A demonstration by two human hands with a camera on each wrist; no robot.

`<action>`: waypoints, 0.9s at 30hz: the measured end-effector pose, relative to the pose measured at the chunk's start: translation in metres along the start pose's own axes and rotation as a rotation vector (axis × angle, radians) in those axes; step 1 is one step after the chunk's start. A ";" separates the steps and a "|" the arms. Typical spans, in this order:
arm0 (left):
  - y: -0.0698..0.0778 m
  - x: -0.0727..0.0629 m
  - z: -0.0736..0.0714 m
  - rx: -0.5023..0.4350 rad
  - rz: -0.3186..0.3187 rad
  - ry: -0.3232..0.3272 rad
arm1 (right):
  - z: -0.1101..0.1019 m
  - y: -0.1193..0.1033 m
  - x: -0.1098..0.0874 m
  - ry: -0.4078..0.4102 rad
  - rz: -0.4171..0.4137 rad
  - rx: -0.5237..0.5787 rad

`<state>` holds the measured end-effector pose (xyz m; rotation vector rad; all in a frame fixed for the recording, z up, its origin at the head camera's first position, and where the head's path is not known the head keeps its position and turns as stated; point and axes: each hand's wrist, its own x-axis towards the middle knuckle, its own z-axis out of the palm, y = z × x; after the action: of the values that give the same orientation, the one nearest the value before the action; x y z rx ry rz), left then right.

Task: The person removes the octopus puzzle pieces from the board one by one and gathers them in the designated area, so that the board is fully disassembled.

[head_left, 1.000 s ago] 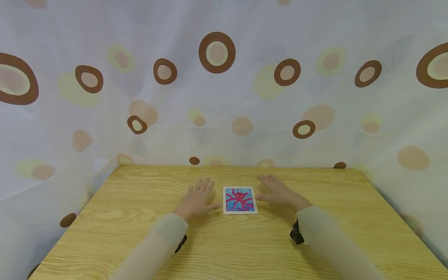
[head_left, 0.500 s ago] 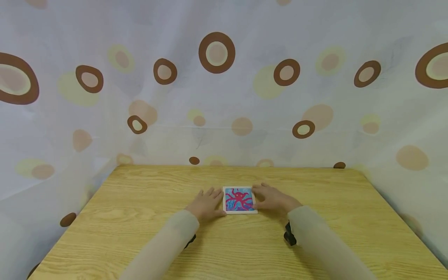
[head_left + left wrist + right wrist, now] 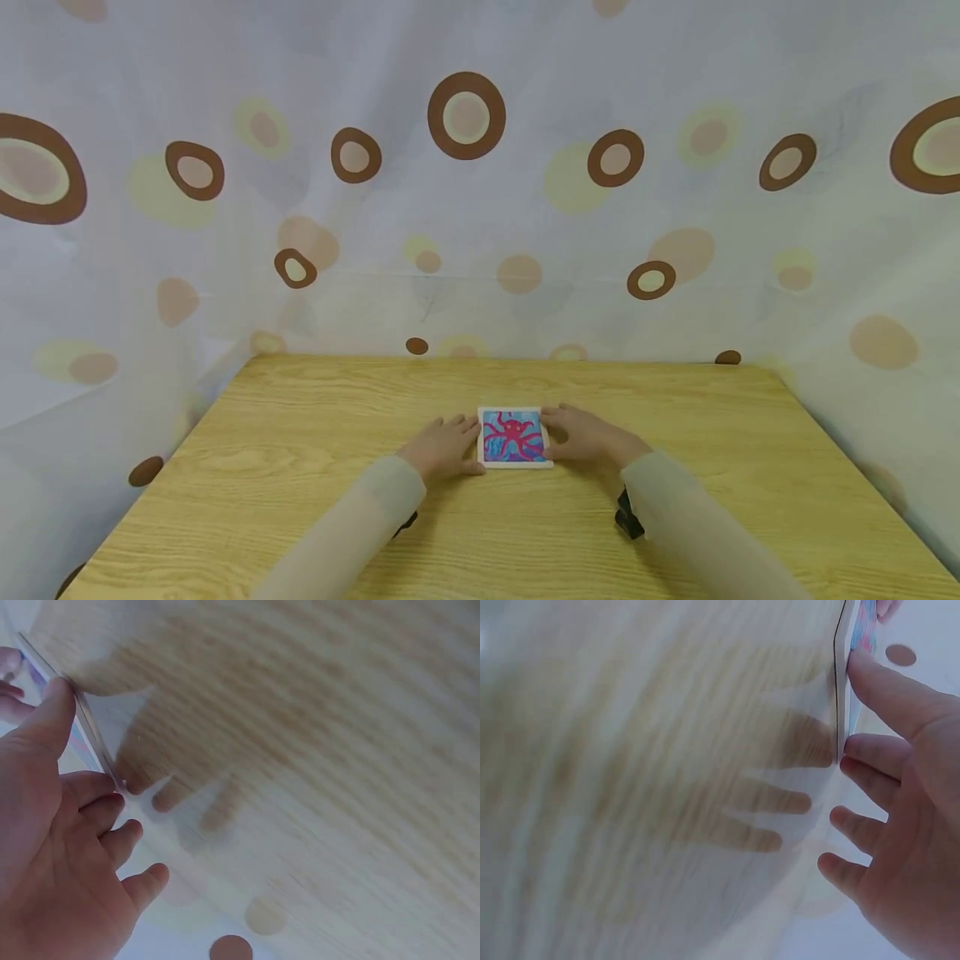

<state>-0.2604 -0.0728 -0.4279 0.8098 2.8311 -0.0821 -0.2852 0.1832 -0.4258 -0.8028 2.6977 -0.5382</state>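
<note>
A square octopus picture [image 3: 513, 437], pink on blue with a white border, lies on the wooden table [image 3: 345, 533] in the head view. My left hand [image 3: 442, 450] grips its left side, thumb at the near left corner and index finger farther up the edge. On the opposite side my right hand [image 3: 588, 435] holds the right edge between thumb and index finger. In the left wrist view the picture's thin pale edge [image 3: 94, 735] runs past the thumb and index fingertip. The right wrist view shows the other edge [image 3: 842, 697] against the right thumb and index finger; the remaining fingers are spread loosely.
A white cloth [image 3: 517, 208] with brown, yellow and peach circles hangs behind the table and along both sides. Black wrist straps [image 3: 628, 512] show under the light sleeves [image 3: 352, 525].
Both hands have come inward from beside the picture and taken hold of its edges. Since half a second ago the picture and hands have shifted slightly toward me.
</note>
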 end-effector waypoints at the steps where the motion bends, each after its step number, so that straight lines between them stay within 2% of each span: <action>1: 0.001 -0.002 0.001 0.006 0.003 -0.001 | 0.000 -0.001 -0.002 -0.001 -0.008 -0.019; 6: 0.008 -0.017 0.005 0.002 0.027 -0.004 | 0.004 -0.010 -0.017 -0.012 -0.063 -0.081; 14: 0.017 -0.046 0.010 -0.018 0.114 -0.032 | 0.013 -0.026 -0.043 -0.016 -0.130 -0.156; 18: 0.023 -0.057 0.011 -0.037 0.137 -0.016 | 0.018 -0.032 -0.054 -0.017 -0.130 -0.179; 27: 0.030 -0.071 0.013 -0.074 0.160 0.022 | 0.019 -0.042 -0.067 -0.028 -0.143 -0.177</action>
<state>-0.1836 -0.0853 -0.4260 1.0216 2.7594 0.0550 -0.2052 0.1836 -0.4148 -1.0482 2.7040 -0.3182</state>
